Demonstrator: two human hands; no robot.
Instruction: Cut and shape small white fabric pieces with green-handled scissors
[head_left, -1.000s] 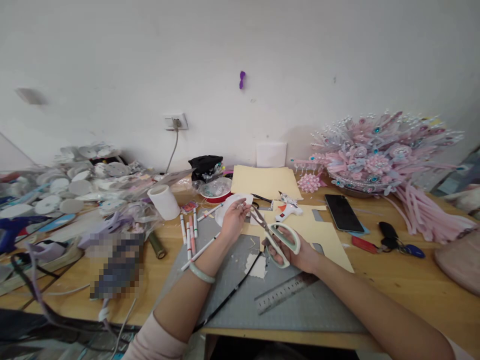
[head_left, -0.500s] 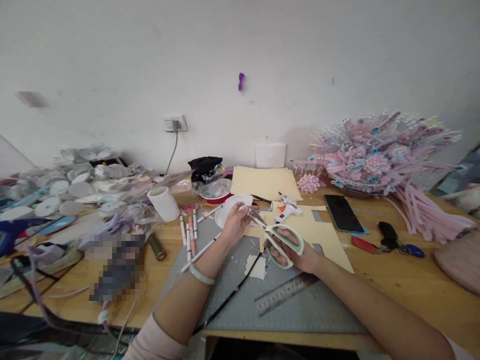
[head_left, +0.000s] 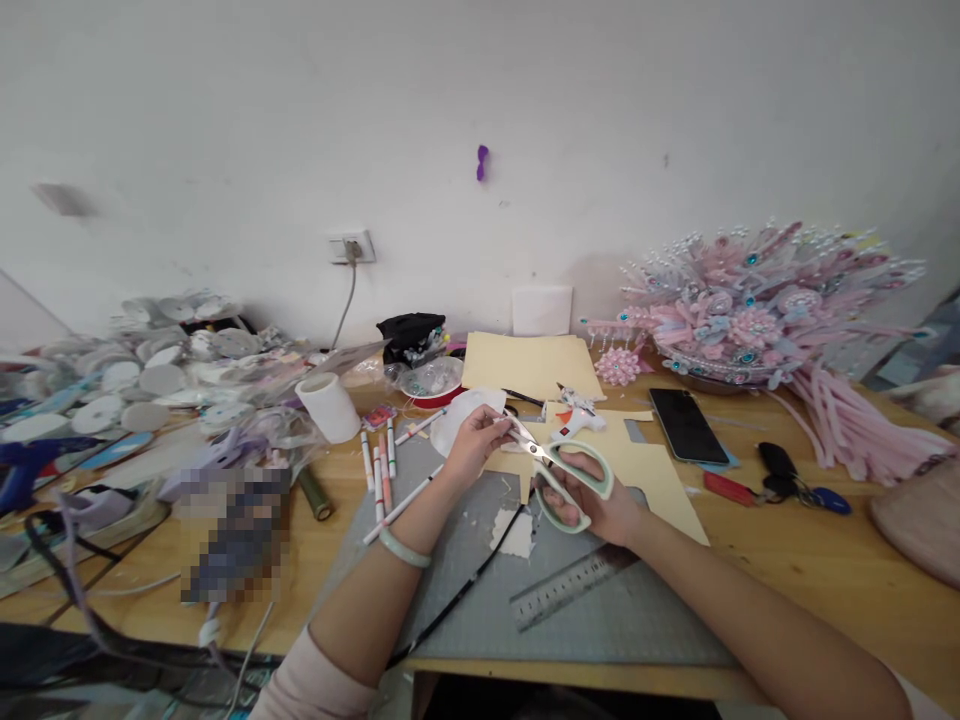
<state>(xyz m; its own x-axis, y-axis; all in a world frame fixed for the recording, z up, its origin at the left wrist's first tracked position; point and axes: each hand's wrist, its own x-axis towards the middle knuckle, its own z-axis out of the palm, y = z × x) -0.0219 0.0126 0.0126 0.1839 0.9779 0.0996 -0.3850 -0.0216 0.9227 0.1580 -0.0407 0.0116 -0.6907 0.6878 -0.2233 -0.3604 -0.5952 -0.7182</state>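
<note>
My right hand (head_left: 600, 500) grips a pair of scissors (head_left: 535, 451) by pale green and white handles, fingers through the loops. Their metal blades point up and left, toward my left fingertips. With thumb and fingers pinched together, my left hand (head_left: 478, 442) is at the blade tips; whatever small piece it holds is too small to make out. Behind that hand lies a white round sheet (head_left: 450, 425). Below both hands, a torn white scrap (head_left: 513, 532) and a steel ruler (head_left: 559, 590) rest on a grey cutting mat (head_left: 465, 625). A black cord (head_left: 461, 590) runs across the mat.
Several markers (head_left: 379, 470) and a white roll (head_left: 328, 408) lie to the left. A white glue gun (head_left: 577, 422) sits behind the scissors among cream card sheets (head_left: 529, 362). Rightward are a phone (head_left: 686, 427), keys (head_left: 780, 470) and a pink beaded headdress (head_left: 750, 320).
The scissors and my right hand have shifted slightly right and up. My left fingers have moved a little right and stay pinched near the blades.
</note>
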